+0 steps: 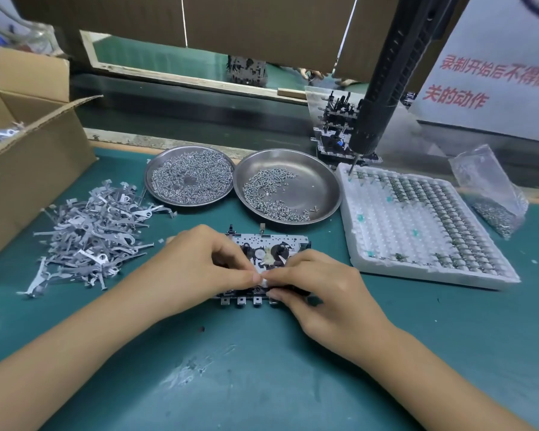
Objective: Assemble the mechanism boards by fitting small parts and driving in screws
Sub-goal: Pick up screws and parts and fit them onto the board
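1. The left hand [196, 259] and right hand [319, 290] meet over the board [268, 244] lying mid-table, near the two dishes [321, 169].
2. Both hands' fingers are curled, thumb and forefinger tips pinched together on a tiny pale part [264, 279].
3. What that part is cannot be made out; the hands hide the board's near half.
4. Far right, the driver [383, 88] is cut off at the top.

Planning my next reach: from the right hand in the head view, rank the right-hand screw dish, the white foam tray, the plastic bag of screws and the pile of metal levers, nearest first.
From the right hand, which pinches a part on the mechanism board:
1. White foam tray, just to its right.
2. Right-hand screw dish, behind it.
3. Pile of metal levers, far left, past the left hand.
4. Plastic bag of screws, far right, beyond the tray.
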